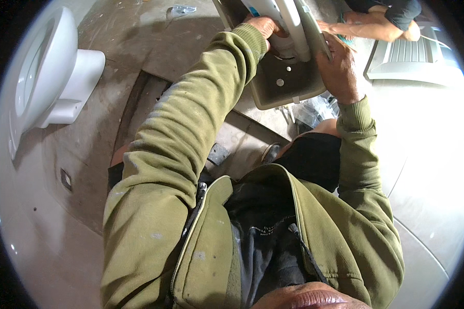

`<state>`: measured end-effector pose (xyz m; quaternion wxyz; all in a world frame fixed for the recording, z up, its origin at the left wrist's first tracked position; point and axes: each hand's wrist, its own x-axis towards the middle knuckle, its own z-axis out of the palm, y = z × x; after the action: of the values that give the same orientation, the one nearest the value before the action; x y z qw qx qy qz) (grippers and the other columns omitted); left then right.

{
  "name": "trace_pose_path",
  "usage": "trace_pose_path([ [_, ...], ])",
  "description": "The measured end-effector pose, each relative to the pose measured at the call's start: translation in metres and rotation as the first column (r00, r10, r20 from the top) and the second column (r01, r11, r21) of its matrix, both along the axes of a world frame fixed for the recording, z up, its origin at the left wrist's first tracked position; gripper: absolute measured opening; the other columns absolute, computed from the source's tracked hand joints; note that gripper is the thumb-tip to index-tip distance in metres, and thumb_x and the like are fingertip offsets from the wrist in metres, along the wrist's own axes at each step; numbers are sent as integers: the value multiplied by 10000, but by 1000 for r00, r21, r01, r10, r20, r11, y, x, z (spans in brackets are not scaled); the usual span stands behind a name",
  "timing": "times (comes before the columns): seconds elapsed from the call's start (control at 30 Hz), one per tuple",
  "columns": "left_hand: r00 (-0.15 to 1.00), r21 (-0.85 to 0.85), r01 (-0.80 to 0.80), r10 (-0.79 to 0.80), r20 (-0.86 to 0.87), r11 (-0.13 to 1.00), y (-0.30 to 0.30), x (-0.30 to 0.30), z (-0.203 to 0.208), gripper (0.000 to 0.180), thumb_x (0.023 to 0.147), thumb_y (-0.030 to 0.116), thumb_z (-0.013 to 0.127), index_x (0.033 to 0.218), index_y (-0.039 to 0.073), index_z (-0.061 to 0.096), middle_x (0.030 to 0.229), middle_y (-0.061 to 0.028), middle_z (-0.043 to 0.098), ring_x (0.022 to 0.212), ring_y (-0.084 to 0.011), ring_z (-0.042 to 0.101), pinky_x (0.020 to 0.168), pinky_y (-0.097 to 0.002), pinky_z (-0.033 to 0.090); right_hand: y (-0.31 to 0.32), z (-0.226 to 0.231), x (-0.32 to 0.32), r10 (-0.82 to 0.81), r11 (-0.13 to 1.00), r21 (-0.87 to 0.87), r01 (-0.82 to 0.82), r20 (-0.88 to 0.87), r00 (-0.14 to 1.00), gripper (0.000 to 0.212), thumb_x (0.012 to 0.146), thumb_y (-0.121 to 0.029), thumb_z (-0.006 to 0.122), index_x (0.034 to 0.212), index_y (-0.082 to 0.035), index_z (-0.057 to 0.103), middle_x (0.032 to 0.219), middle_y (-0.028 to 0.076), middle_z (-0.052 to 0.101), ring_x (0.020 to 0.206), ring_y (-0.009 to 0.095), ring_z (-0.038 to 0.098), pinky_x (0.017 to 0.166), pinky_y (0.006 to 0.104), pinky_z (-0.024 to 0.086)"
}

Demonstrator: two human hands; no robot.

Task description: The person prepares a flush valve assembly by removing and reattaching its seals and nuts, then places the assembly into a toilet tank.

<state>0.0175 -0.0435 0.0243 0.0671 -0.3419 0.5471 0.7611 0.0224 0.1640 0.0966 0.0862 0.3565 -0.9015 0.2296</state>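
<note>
A grey-beige toilet cistern (268,85) is tilted in front of me, its open top facing me. Inside it stands a white flush valve (293,31) with a tall tube. My left hand (263,27) reaches over the left rim, its fingers closed around the lower part of the valve; the fingertips are partly hidden. On the right side my right hand (340,69) grips the cistern's wall, thumb and fingers on either side of the rim. Two holes show in the cistern's inner face, close to the valve's base.
A white toilet bowl (82,77) stands at the left. Clear plastic bags (317,110) lie beside the cistern, and a small clear packet (183,9) lies farther off. Another person's bare leg (376,33) is at the far right, near a white slatted stool-like piece (407,51).
</note>
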Motion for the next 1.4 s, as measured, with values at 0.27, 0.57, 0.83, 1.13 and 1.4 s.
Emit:
trace_pose_path([
  [0.27,964,-224,66,-121,-239,972,7,-20,-17,451,861,38,660,1301,136,661,1414,-135,593,1326,-293,546,1152,-363,405,4,-7,-1,-35,999,-9,34,-64,997,382,843,-154,583,1178,15,653,1061,272,689,989,422,683,878,457,548],
  [0.57,968,-307,1,-78,-238,952,11,-34,-29,407,870,95,662,1277,122,670,1398,-142,603,1329,-283,546,1139,-358,414,4,0,-1,93,996,37,-87,-193,977,364,852,-165,598,1167,11,645,998,260,693,926,429,686,824,463,555],
  [0.83,975,-338,-4,-72,-211,941,17,-45,-35,379,879,146,663,1255,109,677,1383,-148,611,1331,-274,545,1126,-354,421,3,-3,-3,54,999,3,-54,-99,994,353,867,-170,572,1158,9,658,1006,259,694,906,428,690,803,460,557],
  [1.13,973,-407,12,-105,-206,913,16,-52,-37,361,888,203,665,1231,95,686,1367,-154,621,1334,-264,545,1113,-350,430,3,-7,0,23,998,-58,-26,-55,998,382,852,-186,580,1168,8,668,1025,247,697,933,411,692,822,451,551],
  [1.4,973,-442,1,-102,-205,897,-1,-44,-37,359,896,253,666,1210,82,694,1353,-160,630,1337,-256,544,1100,-346,438,-17,6,17,56,998,5,-56,-81,995,370,842,-181,618,1161,1,668,992,226,688,892,410,685,800,456,552],
])
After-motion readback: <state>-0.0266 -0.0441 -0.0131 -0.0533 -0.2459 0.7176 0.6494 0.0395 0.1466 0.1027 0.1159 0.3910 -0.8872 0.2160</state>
